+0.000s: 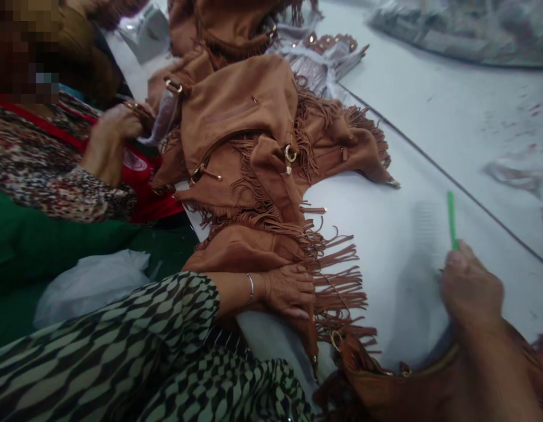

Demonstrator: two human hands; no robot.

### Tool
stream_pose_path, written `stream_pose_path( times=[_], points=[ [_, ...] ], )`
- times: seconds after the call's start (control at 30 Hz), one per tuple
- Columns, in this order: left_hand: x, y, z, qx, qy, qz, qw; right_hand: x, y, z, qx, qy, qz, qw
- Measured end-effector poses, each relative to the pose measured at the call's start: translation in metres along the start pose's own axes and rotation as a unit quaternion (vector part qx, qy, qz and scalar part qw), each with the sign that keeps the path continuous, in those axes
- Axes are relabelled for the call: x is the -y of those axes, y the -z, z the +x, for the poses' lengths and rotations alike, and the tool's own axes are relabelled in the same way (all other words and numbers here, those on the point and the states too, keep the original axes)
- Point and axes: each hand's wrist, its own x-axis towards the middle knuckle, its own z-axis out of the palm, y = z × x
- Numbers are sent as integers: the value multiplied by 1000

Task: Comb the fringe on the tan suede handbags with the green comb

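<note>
My left hand (pixel 291 290) lies flat on a brown suede bag (pixel 249 246), fingers stretched out and together. Strands of its fringe (pixel 337 287) spread rightward over the white table. Over the table at the right, my right hand (pixel 471 287) is closed around a green comb (pixel 451 217), seen edge-on and pointing up; its toothed shadow falls on the tabletop. Below my right forearm lies another brown bag (pixel 407 392) with a zipper and a gold ring, partly cut off by the frame.
More brown fringed bags (pixel 240 99) are heaped farther up the white table (pixel 372 234). At the left sits a co-worker, one hand (pixel 117 129) by a plastic-wrapped strap (pixel 166 114). A dark seam (pixel 430 152) crosses the table. Clear plastic (pixel 474 35) lies at the upper right.
</note>
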Motion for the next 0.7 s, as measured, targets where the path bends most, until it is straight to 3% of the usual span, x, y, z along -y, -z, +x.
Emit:
stream_pose_path(
  times=[0.07,0.13,0.2,0.27,0.37,0.5,0.63,0.7],
  points=[
    [0,1,0,-6,1,5,1000,30,-9,-33,47,38,71,996],
    [0,2,1,-7,-4,9,1000,62,-24,-70,152,163,135,965],
    [0,3,1,-1,-11,9,1000,83,-40,-96,224,187,82,953],
    [0,4,2,9,-5,4,1000,88,-52,-104,238,155,1,959],
    [-2,4,1,20,13,0,1000,71,-57,-85,194,88,-19,977],
    [-3,4,-1,3,14,-2,1000,33,-43,-48,132,48,98,985],
    [-1,3,-2,-26,4,-3,1000,6,-22,-25,249,48,162,954],
    [-1,2,-3,-35,-4,-3,999,6,-14,-19,251,65,108,960]
  ],
)
